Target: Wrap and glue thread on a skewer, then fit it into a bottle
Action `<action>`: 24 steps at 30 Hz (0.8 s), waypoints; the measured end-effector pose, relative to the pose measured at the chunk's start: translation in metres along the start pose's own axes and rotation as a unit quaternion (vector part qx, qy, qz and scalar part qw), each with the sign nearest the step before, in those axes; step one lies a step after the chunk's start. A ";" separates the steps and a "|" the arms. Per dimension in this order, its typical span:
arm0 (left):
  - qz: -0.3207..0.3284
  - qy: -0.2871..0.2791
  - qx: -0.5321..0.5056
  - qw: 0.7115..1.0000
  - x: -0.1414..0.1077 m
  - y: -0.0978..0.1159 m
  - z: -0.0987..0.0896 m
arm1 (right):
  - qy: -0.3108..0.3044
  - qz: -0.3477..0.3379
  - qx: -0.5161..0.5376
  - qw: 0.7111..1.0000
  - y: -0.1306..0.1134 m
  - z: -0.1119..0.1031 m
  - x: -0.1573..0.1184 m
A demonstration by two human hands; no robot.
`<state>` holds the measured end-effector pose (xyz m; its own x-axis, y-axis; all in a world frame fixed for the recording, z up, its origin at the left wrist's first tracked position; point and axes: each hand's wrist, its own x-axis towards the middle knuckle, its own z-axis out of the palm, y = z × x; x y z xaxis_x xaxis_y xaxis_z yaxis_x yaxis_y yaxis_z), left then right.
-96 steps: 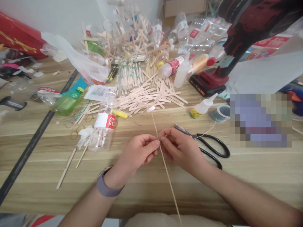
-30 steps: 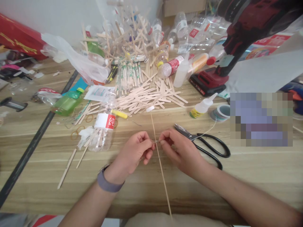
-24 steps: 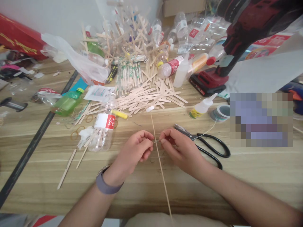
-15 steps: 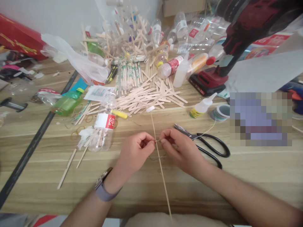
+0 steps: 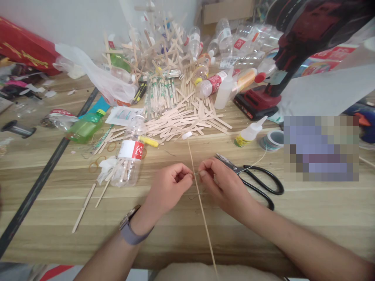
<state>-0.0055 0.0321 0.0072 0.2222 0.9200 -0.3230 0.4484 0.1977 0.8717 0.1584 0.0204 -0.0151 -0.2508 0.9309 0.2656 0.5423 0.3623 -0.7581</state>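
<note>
A long thin wooden stick (image 5: 205, 218) runs from a white bottle cap (image 5: 186, 135) down to the near table edge. On its left side, my left hand (image 5: 171, 185) pinches a thin thread (image 5: 196, 173) that crosses the stick. My right hand (image 5: 221, 181) pinches the same thread just right of the stick. A loose thread end hangs below the fingers. Black-handled scissors (image 5: 260, 181) lie beside and partly beneath my right hand. From a spool (image 5: 272, 139), a string leads toward the scissors and my right hand.
Behind the hands are a pile of flat wooden sticks (image 5: 178, 121), a glue bottle (image 5: 249, 132) and a red drill (image 5: 263, 97). A clear bottle (image 5: 127, 166) holding sticks lies to the left, near a green bottle (image 5: 86, 127) and a black bar (image 5: 38, 183).
Both hands keep their pinch on the thread, with the fingertips very slightly shifted. The stick's near end has moved a little to the right.
</note>
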 end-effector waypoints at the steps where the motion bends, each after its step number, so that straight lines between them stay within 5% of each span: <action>1: -0.015 -0.007 -0.028 0.999 0.001 -0.001 0.000 | -0.013 0.017 0.013 1.000 0.000 -0.001 0.001; 6: -0.044 0.013 -0.115 0.992 0.001 -0.005 0.002 | -0.043 0.052 0.044 0.997 -0.001 -0.003 0.003; 18: 0.045 -0.015 0.005 0.999 -0.004 -0.005 0.003 | -0.038 0.017 0.019 0.999 -0.001 -0.004 -0.001; 21: 0.039 -0.004 -0.008 0.999 -0.003 -0.005 0.003 | -0.094 0.041 0.025 0.994 -0.002 -0.015 0.006; 24: 0.004 -0.013 -0.068 0.998 0.001 -0.005 0.002 | -0.219 0.098 0.061 0.969 0.000 -0.038 0.015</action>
<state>-0.0057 0.0312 0.0016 0.2485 0.9130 -0.3234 0.3253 0.2358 0.9157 0.1854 0.0362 0.0116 -0.4838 0.8624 -0.1493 0.5213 0.1469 -0.8407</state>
